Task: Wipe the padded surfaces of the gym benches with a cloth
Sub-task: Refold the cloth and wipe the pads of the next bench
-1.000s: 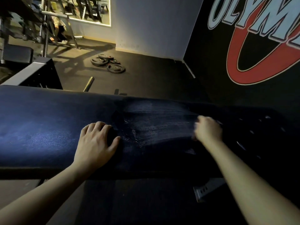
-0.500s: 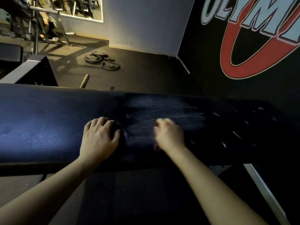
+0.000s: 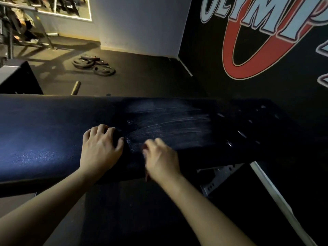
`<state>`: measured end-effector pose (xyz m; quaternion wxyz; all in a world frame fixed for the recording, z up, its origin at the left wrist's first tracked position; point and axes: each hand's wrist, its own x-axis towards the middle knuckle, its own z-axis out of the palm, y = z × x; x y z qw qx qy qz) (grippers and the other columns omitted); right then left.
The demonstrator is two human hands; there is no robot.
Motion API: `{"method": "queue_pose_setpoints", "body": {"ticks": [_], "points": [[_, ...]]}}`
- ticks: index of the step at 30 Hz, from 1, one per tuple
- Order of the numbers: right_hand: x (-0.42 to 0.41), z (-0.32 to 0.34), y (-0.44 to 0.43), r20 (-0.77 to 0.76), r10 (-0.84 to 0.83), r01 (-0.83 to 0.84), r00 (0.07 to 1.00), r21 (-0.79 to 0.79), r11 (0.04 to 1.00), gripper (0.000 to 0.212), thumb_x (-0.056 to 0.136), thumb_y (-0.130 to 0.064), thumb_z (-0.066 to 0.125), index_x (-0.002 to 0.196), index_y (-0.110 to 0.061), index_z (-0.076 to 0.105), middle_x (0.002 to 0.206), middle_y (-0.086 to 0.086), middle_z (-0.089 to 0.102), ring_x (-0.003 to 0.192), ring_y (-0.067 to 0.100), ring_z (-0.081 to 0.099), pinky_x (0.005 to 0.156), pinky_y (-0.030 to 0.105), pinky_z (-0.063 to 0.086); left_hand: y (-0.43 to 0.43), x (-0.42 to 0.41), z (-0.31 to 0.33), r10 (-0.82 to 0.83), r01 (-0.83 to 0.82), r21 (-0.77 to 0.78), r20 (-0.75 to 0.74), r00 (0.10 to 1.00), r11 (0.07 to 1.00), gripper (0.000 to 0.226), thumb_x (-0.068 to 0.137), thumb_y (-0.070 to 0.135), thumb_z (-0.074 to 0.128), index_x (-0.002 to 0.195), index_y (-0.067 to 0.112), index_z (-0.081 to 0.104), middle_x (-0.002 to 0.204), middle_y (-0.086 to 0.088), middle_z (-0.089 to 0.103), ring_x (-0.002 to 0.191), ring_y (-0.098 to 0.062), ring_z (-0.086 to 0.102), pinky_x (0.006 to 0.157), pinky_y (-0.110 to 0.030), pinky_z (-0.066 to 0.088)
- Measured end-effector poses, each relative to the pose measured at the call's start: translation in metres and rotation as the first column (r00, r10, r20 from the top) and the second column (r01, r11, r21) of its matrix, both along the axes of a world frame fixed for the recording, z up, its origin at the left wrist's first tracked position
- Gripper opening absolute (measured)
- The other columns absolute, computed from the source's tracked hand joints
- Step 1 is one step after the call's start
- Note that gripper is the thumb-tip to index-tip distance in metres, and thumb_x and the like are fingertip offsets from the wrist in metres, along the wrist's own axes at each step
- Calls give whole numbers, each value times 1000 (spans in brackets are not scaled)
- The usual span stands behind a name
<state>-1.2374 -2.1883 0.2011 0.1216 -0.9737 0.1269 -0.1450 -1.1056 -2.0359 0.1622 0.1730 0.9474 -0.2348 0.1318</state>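
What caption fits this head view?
Left hand and right hand on a dark bench pad, streaks beside them; weight plates behind.

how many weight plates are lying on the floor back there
3 show plainly, in one overlapping pile on the floor beyond the bench: a left plate, a back plate and a front right plate. A smaller fourth may lie hidden between them.

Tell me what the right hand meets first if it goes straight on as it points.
Likely the thumb of the left hand: the right hand points up-left along the bench pad, toward it. Blur leaves this uncertain; it may pass beside.
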Motion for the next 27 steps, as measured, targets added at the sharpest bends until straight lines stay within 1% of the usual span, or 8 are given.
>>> {"method": "queue_pose_setpoints", "body": {"ticks": [2,5,9,14,17,20,23,27], "points": [[-17,1,-57,0,-196,196,981,-32,980,19,99,-28,57,116,-20,63,109,6,63,93,32,66,70,35,48,0,0,1,-3,3,-5,1,1000,1000,53,95,59,37,120,22,66,123,-5,59,119,-29,51,111,-48,33],[-48,11,-165,-62,-541,534,839,-98,840,21,98,-25,59,117,-18,62,114,11,63,99,35,65,74,38,46,-1,-1,1,-4,4,-7,4,1000,1000,53,95,58,37,118,21,67,121,-7,59,118,-30,51,110,-49,33],[-51,15,-175,-39,-675,671,737,-78,737,20,97,-20,60,115,-13,65,114,15,63,101,39,64,75,39,47,-2,-3,3,-10,10,-4,-2,1000,1000,52,95,56,36,117,20,66,120,-7,58,117,-30,51,111,-48,33],[-13,-4,-7,32,-263,262,964,19,965,9,97,-20,60,102,-15,64,101,9,63,86,31,65,67,36,47,-1,-2,4,-21,21,6,-16,1000,1000,55,95,58,35,121,19,65,122,-8,58,118,-30,51,111,-49,34],[-23,-3,15,7,-13,13,1000,6,1000,10,99,-25,58,105,-19,62,98,5,60,83,27,63,65,32,42,1,-2,4,-25,25,-2,-14,1000,1000,56,95,59,34,122,20,65,123,-7,58,119,-30,51,110,-50,34],[-45,-1,-75,18,-303,304,953,-42,952,18,99,-27,58,115,-23,64,108,5,62,92,31,65,71,35,48,2,-2,5,-36,37,2,-23,999,999,59,95,59,34,124,19,65,124,-9,58,120,-31,50,110,-50,34],[-76,11,-194,-22,-654,651,756,-85,754,14,96,-21,61,108,-16,67,107,14,64,93,36,64,69,36,45,0,-4,6,-31,31,7,-15,999,999,58,95,56,35,123,16,65,123,-11,58,119,-33,51,110,-51,34],[-63,14,-219,-23,-781,782,624,3,624,11,88,-14,66,98,-13,70,105,15,69,95,38,66,79,40,55,-2,-3,4,-19,19,41,-15,1000,999,58,95,56,34,123,15,65,120,-11,58,117,-32,51,111,-51,35]]}}
